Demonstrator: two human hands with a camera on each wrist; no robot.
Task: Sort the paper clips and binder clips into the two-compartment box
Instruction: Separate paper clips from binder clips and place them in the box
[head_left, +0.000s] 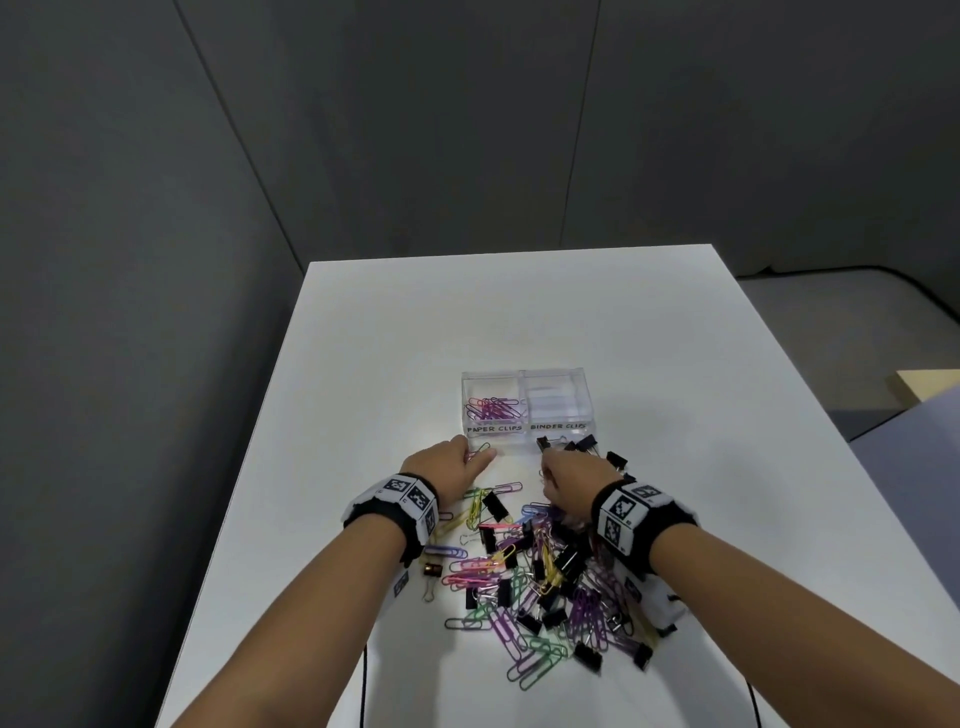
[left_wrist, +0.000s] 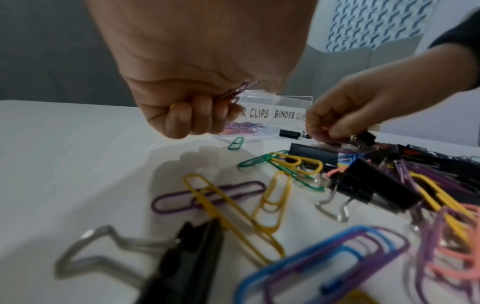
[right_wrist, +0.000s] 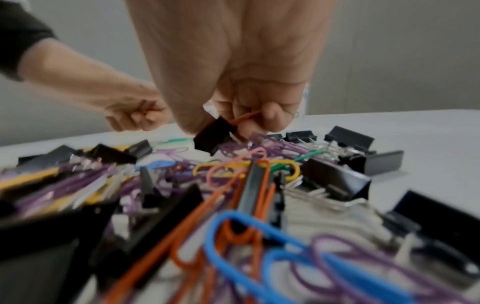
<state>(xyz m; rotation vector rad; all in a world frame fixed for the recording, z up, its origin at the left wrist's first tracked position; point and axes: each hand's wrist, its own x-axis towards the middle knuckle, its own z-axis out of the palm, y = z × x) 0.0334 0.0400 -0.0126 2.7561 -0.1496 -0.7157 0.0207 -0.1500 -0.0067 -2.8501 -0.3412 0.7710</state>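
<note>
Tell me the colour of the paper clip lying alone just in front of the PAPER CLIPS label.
Green paper clip; clearest in the left wrist view.

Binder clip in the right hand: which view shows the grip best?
Right wrist: the black binder clip sits close-up in the right hand. In the left wrist view the fingers partly cover it; in the head view the hand hides it.

A clear two-compartment box (head_left: 527, 410) sits on the white surface (head_left: 363, 364); its left half, labelled PAPER CLIPS, holds pink and purple paper clips (head_left: 493, 408), and its right half is labelled BINDER CLIPS. The left hand (head_left: 452, 467) rests just before the left label, next to a green paper clip (head_left: 482, 450), while the right hand (head_left: 574, 480) hovers by the black binder clips (head_left: 582, 446) in front of the right label. Nearer the person lies a mixed heap of clips (head_left: 540, 577), and both wrists wear bands with printed markers (head_left: 410, 496).
</note>
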